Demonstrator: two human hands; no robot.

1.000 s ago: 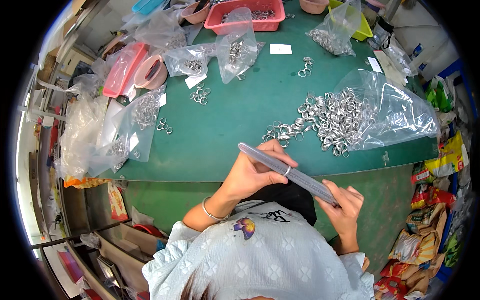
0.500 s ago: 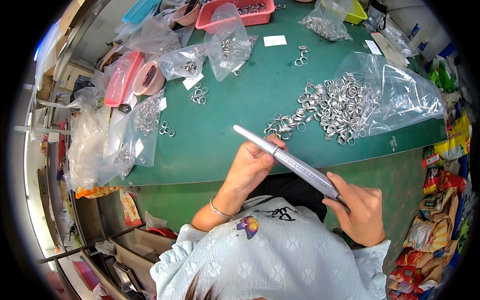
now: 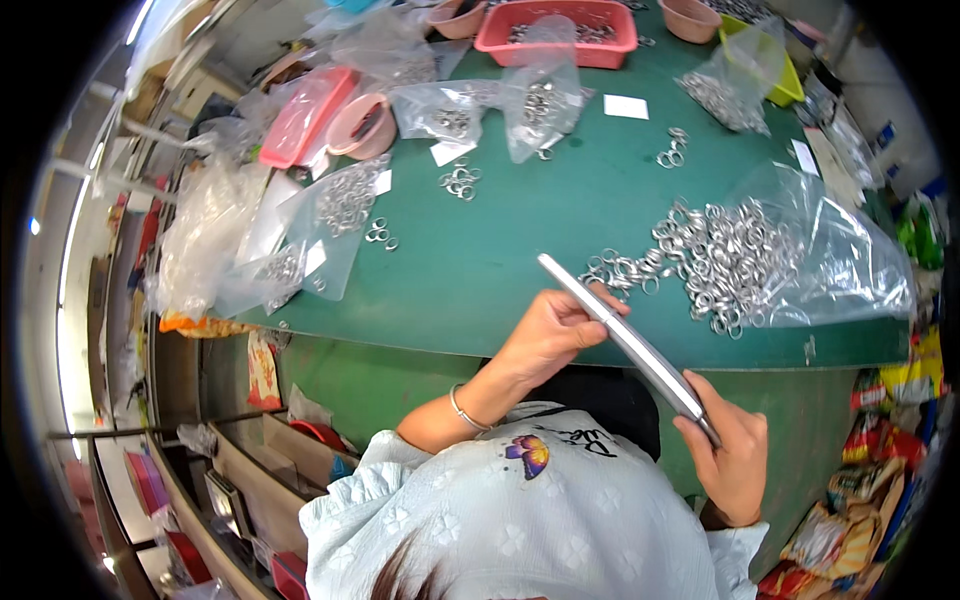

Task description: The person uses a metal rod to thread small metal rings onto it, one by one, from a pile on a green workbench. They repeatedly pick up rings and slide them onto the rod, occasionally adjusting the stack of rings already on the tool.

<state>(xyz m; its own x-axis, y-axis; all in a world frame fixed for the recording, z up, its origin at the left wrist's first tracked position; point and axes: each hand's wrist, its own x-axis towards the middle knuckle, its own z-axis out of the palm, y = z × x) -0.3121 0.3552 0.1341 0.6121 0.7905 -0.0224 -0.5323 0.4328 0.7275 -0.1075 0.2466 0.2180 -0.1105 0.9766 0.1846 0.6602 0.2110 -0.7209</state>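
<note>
Left hand (image 3: 552,335): fingers curled round grey rod (image 3: 655,367), right of frame centre. Right hand (image 3: 735,448) grips its lower end. Metal rings (image 3: 725,262) heaped mid-right.

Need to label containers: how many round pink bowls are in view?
3: one bowl at left; another and a third at top, flanking a wide pink tray. Bags may hide more.

Rod (image 3: 645,357): long, slim, straight, silver-grey, narrowing toward a pale tip.
Rod's pose: slanting, tip at upper left, thicker end at lower right, in the right hand (image 3: 735,445).
Ring (image 3: 609,317): thin silver band around the rod, part-way along, at the left hand's (image 3: 550,335) thumb and fingers.
</note>
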